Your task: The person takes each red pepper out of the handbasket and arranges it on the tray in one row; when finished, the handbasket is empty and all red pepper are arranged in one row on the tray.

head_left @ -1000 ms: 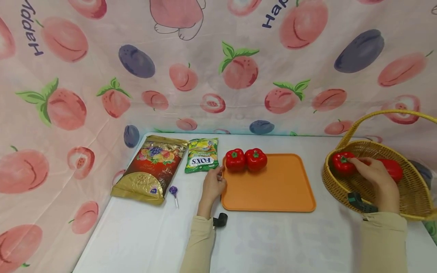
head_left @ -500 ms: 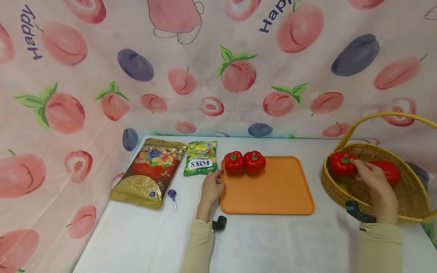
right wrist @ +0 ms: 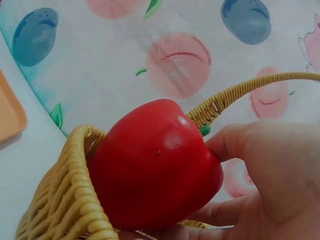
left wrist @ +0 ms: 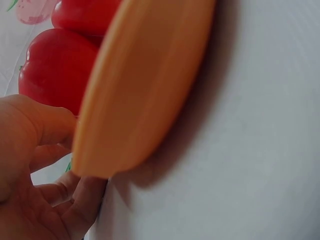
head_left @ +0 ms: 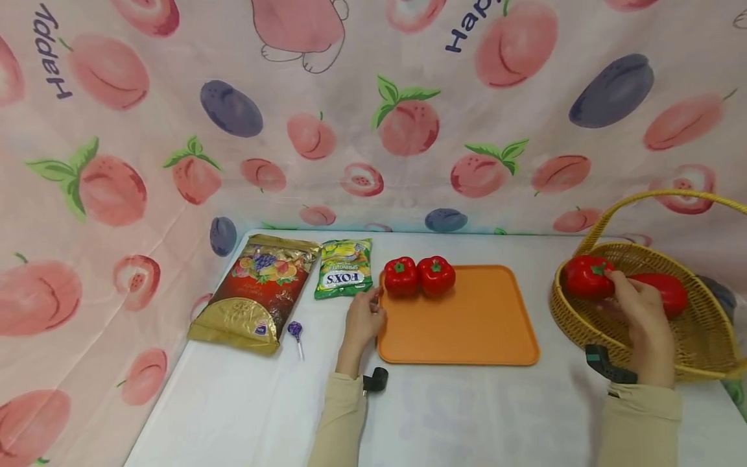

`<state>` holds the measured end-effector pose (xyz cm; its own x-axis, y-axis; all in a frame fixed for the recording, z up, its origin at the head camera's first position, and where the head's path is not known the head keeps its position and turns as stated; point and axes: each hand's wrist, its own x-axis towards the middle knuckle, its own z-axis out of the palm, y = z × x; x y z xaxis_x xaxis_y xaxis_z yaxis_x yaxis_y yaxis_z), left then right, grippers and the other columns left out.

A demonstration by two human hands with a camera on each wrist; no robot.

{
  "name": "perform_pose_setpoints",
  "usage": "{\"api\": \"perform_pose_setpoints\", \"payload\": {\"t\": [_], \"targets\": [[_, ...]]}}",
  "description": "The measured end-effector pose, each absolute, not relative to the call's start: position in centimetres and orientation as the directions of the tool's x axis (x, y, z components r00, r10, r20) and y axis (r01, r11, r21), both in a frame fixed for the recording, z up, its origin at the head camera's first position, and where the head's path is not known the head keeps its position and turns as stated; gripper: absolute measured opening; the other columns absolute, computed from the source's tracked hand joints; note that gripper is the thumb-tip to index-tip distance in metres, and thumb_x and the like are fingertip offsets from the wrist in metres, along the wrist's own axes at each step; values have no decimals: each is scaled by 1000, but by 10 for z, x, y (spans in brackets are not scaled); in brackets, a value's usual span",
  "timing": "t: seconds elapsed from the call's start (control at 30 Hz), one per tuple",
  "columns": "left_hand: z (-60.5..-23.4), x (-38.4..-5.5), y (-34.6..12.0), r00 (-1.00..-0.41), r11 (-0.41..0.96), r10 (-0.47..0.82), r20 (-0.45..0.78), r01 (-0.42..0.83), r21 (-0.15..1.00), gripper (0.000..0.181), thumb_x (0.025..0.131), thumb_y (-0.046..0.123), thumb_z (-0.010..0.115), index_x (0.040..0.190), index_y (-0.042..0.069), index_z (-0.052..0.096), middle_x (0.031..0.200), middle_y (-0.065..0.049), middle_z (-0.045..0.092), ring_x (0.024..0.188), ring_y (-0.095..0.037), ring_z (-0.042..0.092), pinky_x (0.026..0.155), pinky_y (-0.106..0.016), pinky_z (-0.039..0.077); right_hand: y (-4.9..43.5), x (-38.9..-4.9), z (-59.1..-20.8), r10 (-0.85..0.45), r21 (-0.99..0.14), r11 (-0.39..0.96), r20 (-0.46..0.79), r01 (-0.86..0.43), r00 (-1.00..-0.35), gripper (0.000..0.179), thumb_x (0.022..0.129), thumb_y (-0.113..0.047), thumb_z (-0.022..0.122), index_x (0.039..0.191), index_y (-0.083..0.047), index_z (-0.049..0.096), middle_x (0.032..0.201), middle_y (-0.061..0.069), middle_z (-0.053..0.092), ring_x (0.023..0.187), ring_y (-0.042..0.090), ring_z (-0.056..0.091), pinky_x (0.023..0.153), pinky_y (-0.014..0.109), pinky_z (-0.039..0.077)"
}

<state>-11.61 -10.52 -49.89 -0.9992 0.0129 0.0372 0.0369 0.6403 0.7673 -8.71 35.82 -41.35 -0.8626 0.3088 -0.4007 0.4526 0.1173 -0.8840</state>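
My right hand (head_left: 644,318) grips a red bell pepper (head_left: 587,277) inside the left end of the yellow wicker basket (head_left: 563,314). In the right wrist view the thumb lies near the green stem and the fingers reach under the bell pepper (right wrist: 150,165), which is close to the basket rim (right wrist: 80,185). Another red vegetable (head_left: 662,293) lies deeper in the basket, partly behind the hand. My left hand (head_left: 363,319) holds the left edge of the orange tray (head_left: 461,324) between thumb and fingers. Two red bell peppers (head_left: 401,277) sit side by side in the tray's back left corner.
Left of the tray lie a green Fox's candy bag (head_left: 344,269), a large red and gold bag (head_left: 257,292) and a purple lollipop (head_left: 295,331). The basket's tall handle (head_left: 659,193) arches over its opening. A fruit-print cloth (head_left: 350,130) hangs behind the white table (head_left: 467,415).
My right hand has risen slightly and shifted a little left, tipping the bell pepper it grips. The left hand keeps its place at the tray edge.
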Motion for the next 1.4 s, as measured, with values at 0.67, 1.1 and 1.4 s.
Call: {"api": "perform_pose_setpoints", "payload": {"t": [0.67,1.1,1.4], "targets": [[-496,-116,-100,-1000,644,-1,4,3,765,48,83,0,64,131,2,62,107,-14,59,85,-22,57,77,-36,49,329,-80,-385,370,-963,-144,-267,230,-890,29,92,-40,67,109,-16,65,95,-10,57,69,7,64,61,19,54],[-498,-117,-100,-1000,638,-7,7,1,770,49,82,-1,64,131,3,62,109,-13,59,84,-20,58,76,-35,50,266,-110,-399,281,-969,88,-196,229,-939,66,99,-41,53,138,12,45,88,-12,59,69,2,66,64,19,55],[-497,-116,-100,-999,645,2,33,27,764,48,82,-1,63,130,1,62,107,-14,59,82,-20,59,75,-35,49,225,-126,-421,263,-924,174,-290,341,-920,62,99,-44,49,132,8,53,107,11,52,70,10,59,67,20,52]]}}
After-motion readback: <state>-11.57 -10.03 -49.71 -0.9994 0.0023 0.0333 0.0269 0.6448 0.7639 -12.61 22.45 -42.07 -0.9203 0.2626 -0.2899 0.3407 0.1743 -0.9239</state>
